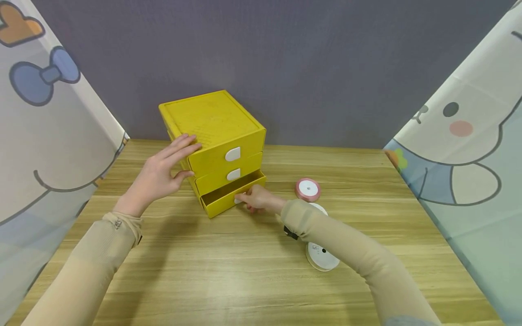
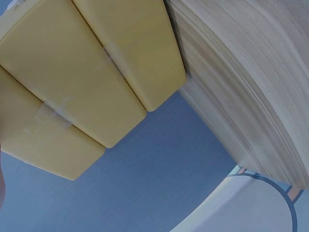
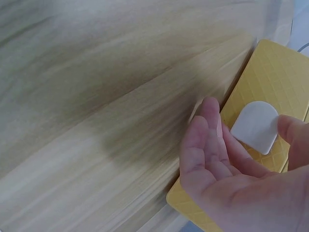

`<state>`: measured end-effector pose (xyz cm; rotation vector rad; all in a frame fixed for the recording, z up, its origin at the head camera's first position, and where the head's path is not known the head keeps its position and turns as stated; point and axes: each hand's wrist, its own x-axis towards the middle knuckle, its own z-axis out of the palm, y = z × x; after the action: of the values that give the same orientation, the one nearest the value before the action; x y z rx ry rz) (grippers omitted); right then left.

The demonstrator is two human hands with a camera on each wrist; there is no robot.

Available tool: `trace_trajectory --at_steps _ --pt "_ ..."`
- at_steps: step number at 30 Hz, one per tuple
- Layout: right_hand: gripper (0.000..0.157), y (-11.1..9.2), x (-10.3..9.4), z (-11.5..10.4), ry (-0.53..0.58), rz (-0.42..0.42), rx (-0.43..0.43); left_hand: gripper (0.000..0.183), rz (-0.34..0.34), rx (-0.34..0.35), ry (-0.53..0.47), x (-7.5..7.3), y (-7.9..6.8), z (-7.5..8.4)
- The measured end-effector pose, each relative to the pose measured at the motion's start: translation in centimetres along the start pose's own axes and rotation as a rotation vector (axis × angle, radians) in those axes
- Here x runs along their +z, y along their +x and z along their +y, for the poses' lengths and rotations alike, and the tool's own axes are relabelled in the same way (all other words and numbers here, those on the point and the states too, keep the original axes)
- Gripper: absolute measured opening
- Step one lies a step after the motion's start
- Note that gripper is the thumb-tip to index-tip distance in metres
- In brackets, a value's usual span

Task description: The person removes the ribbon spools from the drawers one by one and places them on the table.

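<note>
A yellow three-drawer cabinet [image 1: 212,117] stands at the back left of the wooden table, each drawer with a white tab handle. My left hand [image 1: 161,170] rests at its front left top corner, fingers extended over the top and thumb against the side. The bottom drawer [image 1: 222,204] sticks partway out, and its visible inside shows nothing. My right hand [image 1: 261,198] pinches that drawer's handle [image 3: 256,126] between thumb and index finger, the other fingers curled below. In the left wrist view, the cabinet's side [image 2: 72,67] fills the upper left.
Right of the cabinet lies a pink-rimmed ribbon spool [image 1: 308,188]. Nearer me is a white spool [image 1: 322,259], with another white round piece [image 1: 320,208] partly hidden by my right sleeve. A grey wall [image 1: 318,72] closes off the back, and printed curtains flank both sides.
</note>
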<state>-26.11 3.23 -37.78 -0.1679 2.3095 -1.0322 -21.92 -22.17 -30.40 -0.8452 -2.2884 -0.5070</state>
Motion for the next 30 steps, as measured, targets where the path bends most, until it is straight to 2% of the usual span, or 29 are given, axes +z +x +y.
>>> trace_trajectory --at_steps 11,18,30 --pt "0.043 0.5 0.2 -0.4 0.027 0.002 -0.01 0.074 0.0 0.0 0.001 -0.1 0.0 0.1" --pt "0.039 0.8 0.3 -0.5 0.081 -0.018 -0.001 0.074 0.002 0.002 0.001 -0.1 0.0 0.2" --pt "0.04 1.1 0.3 -0.5 0.077 -0.009 -0.021 0.073 0.003 -0.001 -0.001 0.0 0.0 0.1"
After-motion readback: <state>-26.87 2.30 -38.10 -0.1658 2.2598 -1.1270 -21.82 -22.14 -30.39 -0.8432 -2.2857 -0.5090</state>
